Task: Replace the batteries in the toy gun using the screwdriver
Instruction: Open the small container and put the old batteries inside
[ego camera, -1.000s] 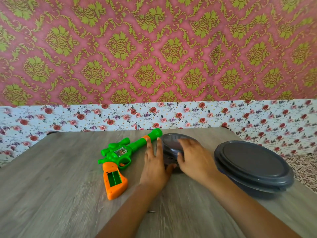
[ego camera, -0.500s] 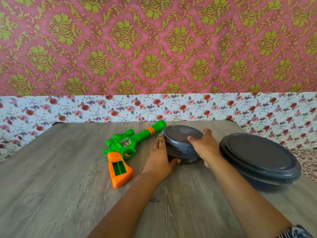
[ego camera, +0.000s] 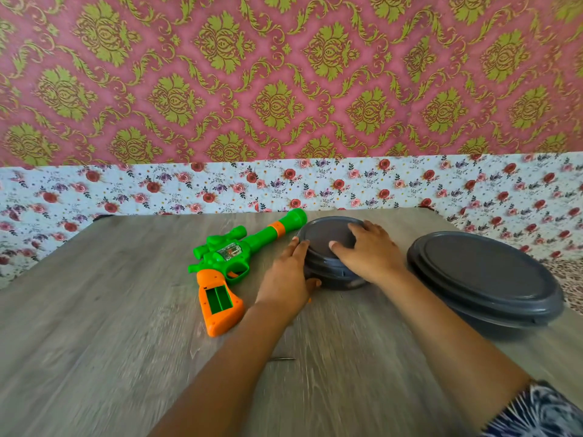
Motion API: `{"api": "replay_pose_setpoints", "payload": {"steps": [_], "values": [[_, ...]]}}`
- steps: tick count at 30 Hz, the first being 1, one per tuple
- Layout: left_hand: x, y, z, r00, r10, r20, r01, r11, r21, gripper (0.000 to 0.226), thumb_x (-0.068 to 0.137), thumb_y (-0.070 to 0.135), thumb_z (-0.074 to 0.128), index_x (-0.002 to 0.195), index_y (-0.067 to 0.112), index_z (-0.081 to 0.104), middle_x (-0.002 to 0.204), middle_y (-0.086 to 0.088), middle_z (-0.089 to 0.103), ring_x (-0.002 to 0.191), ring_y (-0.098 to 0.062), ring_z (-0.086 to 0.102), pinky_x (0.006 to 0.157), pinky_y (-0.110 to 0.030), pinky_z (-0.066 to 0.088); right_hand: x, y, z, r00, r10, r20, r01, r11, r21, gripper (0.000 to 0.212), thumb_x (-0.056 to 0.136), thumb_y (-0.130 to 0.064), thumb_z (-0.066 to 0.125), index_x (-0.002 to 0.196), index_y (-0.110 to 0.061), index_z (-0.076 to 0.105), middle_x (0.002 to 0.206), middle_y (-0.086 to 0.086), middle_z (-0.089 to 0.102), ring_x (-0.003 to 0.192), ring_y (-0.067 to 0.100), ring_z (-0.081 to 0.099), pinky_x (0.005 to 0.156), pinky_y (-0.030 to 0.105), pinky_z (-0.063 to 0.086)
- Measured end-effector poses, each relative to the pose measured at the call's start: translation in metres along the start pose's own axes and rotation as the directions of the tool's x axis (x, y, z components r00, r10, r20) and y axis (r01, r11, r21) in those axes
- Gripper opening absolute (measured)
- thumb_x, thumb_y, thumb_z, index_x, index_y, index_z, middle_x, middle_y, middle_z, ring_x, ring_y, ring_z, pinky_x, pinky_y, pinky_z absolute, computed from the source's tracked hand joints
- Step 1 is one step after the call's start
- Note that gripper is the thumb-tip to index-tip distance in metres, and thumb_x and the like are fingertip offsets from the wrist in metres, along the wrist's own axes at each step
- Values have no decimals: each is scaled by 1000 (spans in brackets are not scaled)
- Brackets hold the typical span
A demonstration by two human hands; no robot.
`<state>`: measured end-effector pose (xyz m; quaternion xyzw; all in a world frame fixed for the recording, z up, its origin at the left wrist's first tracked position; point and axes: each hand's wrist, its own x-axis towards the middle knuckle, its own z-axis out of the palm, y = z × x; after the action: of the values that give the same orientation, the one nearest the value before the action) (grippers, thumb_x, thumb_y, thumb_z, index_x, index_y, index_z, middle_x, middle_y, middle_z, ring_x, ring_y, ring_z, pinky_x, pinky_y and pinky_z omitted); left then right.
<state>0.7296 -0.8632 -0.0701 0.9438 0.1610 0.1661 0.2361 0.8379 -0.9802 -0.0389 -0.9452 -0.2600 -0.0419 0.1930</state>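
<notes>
- Already the toy gun point(ego camera: 239, 263) lies on its side toward the middle of the table point(ego camera: 94, 357), its muzzle pointing at the far edge and its orange grip toward the near edge.
- Its battery bay point(ego camera: 218, 298) in the grip stands open: the cover is off and the green slots look empty, so I judge the opening step done and the old batteries out, though blur makes that less than certain.
- Left to do, as I read it: fetch fresh batteries, seat them, refit the cover and drive the screw home. No screwdriver, cover or batteries show anywhere.
- Green body, orange grip and an orange band on the barrel, with a scope on top and a clear window on the side.
- Just right of the muzzle sits a small grey lidded container point(ego camera: 328, 247). The left hand point(ego camera: 285, 279) steadies its side with flat fingers, not wrapped round anything; the right hand point(ego camera: 367, 255) lies spread on the lid, pressing or prising rather than clasping.
- Farther toward the right edge rests a larger grey lidded container point(ego camera: 485, 279), untouched.
- Near the front edge lies a thin dark sliver point(ego camera: 284, 358), perhaps a screw.
</notes>
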Motion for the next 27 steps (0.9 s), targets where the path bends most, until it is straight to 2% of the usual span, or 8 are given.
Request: {"api": "replay_pose_setpoints", "payload": {"steps": [8, 13, 16, 18, 20, 22, 24, 27], "values": [[0, 2, 3, 1000, 0, 17, -2, 995, 97, 80, 85, 32, 65, 149, 19, 19, 158, -6, 17, 144, -28, 20, 118, -37, 17, 7, 6, 8, 999, -21, 32, 22, 1000, -8, 62, 93, -45, 33, 144, -10, 25, 155, 10, 18, 142, 28, 15, 116, 43, 16], [1, 5, 0, 1000, 3, -8, -1, 960, 281, 77, 88, 34, 60, 150, 21, 15, 158, -3, 18, 146, -18, 17, 119, -39, 0, 11, 3, 1, 996, -37, 82, 43, 997, -68, 59, 91, -43, 34, 138, -7, 35, 147, 14, 31, 131, 34, 31, 107, 43, 31], [4, 8, -6, 1000, 14, -1, -13, 948, 317, 72, 89, 38, 57, 148, 22, 21, 156, -2, 25, 145, -17, 18, 118, -41, -4, 17, -2, -12, 994, -43, 98, 60, 982, -179, 44, 89, -44, 38, 104, -7, 57, 115, 14, 54, 102, 32, 53, 80, 36, 43], [5, 8, -8, 1000, 17, -4, -15, 954, 298, 70, 88, 40, 58, 147, 23, 24, 154, -1, 29, 144, -16, 20, 118, -41, -4, 25, -10, -22, 995, -57, 76, 74, 969, -237, 40, 90, -45, 39, 79, -10, 54, 93, 11, 57, 85, 28, 55, 68, 31, 40], [3, 7, -8, 1000, 13, -4, -11, 962, 274, 71, 87, 40, 60, 147, 24, 25, 154, 0, 28, 144, -15, 22, 118, -41, -2, 36, -18, -25, 998, -61, 23, 64, 954, -294, 42, 92, -47, 39, 89, -10, 58, 95, 10, 61, 90, 28, 58, 68, 30, 40], [3, 6, -6, 1000, 15, -14, -11, 963, 268, 71, 86, 41, 60, 146, 24, 26, 154, -1, 29, 143, -17, 24, 118, -40, -1, 47, -23, -18, 999, -45, 3, 44, 955, -292, 45, 93, -47, 38, 111, -11, 57, 114, 10, 61, 105, 30, 57, 76, 33, 43], [2, 7, -6, 1000, 16, -21, -10, 964, 267, 71, 86, 41, 61, 146, 24, 27, 154, -2, 30, 142, -19, 27, 119, -38, 2, 52, -24, -3, 995, -28, 99, 50, 973, -227, 47, 94, -45, 33, 134, -22, 42, 138, 8, 47, 122, 32, 45, 94, 42, 39], [3, 7, -7, 999, 18, -32, -9, 964, 265, 70, 87, 43, 59, 146, 24, 27, 154, -3, 30, 140, -21, 31, 118, -38, 8, 56, -21, 10, 977, -49, 206, 80, 986, -144, 47, 97, -38, 24, 143, -40, 22, 156, -3, 18, 139, 30, 22, 108, 52, 19]]}}
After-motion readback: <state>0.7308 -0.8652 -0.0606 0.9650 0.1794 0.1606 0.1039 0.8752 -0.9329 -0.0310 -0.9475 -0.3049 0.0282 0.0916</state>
